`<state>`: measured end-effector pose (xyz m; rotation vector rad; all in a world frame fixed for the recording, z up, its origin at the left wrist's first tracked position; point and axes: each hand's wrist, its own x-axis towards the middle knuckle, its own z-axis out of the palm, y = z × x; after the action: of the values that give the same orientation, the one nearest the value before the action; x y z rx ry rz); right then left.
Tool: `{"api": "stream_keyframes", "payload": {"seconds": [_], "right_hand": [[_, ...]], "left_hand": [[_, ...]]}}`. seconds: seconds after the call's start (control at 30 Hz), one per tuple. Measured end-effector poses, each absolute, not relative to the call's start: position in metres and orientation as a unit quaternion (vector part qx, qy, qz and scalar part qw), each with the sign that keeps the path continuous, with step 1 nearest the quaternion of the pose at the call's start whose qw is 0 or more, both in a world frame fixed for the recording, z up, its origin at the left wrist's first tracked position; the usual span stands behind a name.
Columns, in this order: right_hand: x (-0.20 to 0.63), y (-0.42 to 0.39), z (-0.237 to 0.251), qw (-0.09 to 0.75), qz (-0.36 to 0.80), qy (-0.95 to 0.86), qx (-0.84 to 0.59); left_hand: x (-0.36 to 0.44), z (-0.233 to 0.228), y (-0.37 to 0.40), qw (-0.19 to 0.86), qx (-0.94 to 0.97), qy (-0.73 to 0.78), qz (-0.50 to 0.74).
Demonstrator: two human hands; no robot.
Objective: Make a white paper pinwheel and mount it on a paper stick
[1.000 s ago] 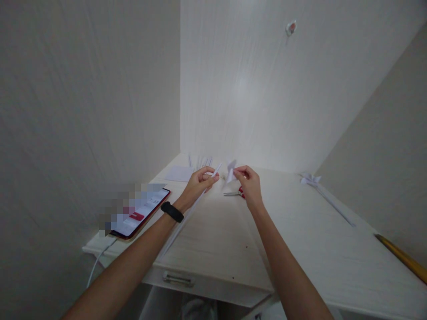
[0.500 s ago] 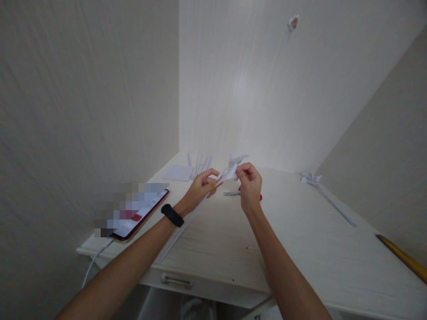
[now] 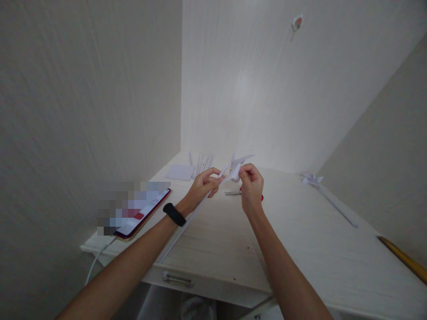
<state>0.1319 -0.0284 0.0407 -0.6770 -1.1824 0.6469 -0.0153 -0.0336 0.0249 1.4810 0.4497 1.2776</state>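
Observation:
My left hand (image 3: 204, 184) is closed around a thin white paper stick (image 3: 187, 226), which slants down toward the desk's front edge. At the stick's upper end is a white paper pinwheel (image 3: 234, 172) with curved blades. Between thumb and fingers, my right hand (image 3: 251, 183) pinches one of its blades. Scissors (image 3: 233, 193) with red handles lie on the desk behind my right hand, which partly hides them. To the right rests another white paper pinwheel (image 3: 312, 179) on a paper stick (image 3: 337, 207).
A stack of white paper (image 3: 180, 172) and several thin paper sticks (image 3: 202, 165) lie at the back left of the white desk (image 3: 220, 240). At left is a phone (image 3: 143, 218) with a cable (image 3: 95, 263). A golden object (image 3: 402, 258) sits at the right edge.
The blade between my right fingers is curled a little more, and the pinwheel's blades have shifted slightly. Both hands keep their grip; the whole view has moved slightly.

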Motion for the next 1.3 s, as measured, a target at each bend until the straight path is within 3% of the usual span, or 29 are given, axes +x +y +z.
{"api": "stream_keyframes", "payload": {"seconds": [0.77, 1.3], "right_hand": [[0.129, -0.033, 0.041, 0.743, 0.267, -0.522, -0.323], [0.126, -0.035, 0.039, 0.761, 0.228, -0.514, -0.322]], "left_hand": [[-0.011, 0.025, -0.037, 0.525, 0.620, 0.221, 0.540], [-0.010, 0.026, -0.046, 0.580, 0.609, 0.184, 0.508]]}}
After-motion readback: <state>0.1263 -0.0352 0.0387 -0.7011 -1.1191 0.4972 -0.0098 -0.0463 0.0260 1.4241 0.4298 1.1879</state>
